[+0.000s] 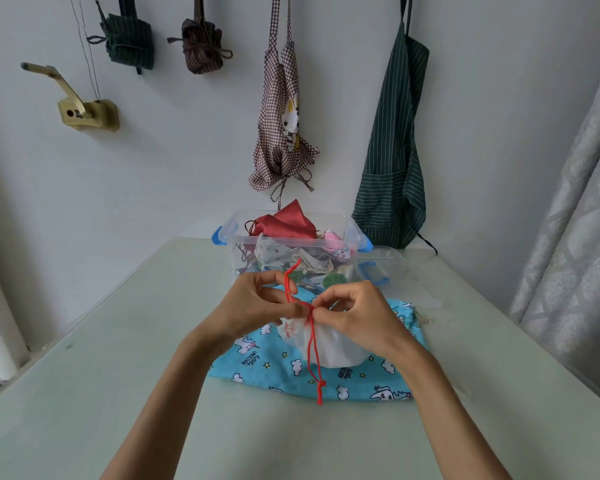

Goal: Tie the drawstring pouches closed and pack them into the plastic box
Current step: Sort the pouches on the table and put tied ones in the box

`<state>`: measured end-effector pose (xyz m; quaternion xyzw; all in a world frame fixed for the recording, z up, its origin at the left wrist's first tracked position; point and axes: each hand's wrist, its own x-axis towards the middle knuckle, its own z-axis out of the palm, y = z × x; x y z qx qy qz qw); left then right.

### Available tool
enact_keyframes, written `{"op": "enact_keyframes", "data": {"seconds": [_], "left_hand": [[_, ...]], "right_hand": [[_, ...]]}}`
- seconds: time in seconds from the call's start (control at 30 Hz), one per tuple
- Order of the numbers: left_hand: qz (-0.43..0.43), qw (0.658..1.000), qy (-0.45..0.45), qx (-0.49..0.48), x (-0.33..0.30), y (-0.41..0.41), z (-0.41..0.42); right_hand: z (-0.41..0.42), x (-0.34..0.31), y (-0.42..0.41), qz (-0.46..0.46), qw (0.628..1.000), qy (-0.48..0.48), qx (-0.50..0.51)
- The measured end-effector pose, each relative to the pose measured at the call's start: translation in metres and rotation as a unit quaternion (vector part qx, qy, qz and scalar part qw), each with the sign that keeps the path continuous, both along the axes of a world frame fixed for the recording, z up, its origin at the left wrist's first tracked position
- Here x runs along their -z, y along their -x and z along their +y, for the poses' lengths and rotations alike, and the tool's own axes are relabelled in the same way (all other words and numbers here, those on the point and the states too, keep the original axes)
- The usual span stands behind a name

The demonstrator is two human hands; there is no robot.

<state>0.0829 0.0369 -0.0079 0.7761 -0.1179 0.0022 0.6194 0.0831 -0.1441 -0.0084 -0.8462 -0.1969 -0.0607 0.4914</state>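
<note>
Both hands, left hand (257, 303) and right hand (354, 313), pinched the red drawstring (313, 341) at the white pouch (329, 344), seemingly mid-knot.

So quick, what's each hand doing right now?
Left hand: pinching the red string of the white pouch.
Right hand: pinching the same string at the pouch's neck.

Pale green table (118, 393) with sewing bits on it

A blue pouch (278, 370) printed with unicorns and clouds lies flat near the middle. Behind it, at the far edge, stands a clear plastic box (340, 252) with blue clips, filled with cloth pouches. Its clear lid (392, 268) lies just beside it on the right.
</note>
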Motion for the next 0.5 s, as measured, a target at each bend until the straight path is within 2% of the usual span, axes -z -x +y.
{"op": "enact_keyframes", "data": {"seconds": [0.2,0.37,0.5], "left_hand": [[-0.088,0.989,-0.079,-0.089,0.002,-0.001,-0.012],[-0.150,0.979,-0.064,-0.125,0.007,-0.001,-0.019],[-0.192,0.967,-0.046,-0.161,0.010,-0.001,-0.013]], "right_hand": [[0.001,0.002,0.000,0.005,1.000,-0.002,0.009],[0.002,0.000,0.000,-0.015,0.999,-0.029,0.020],[0.002,-0.003,0.002,0.021,0.998,-0.063,-0.013]]}}
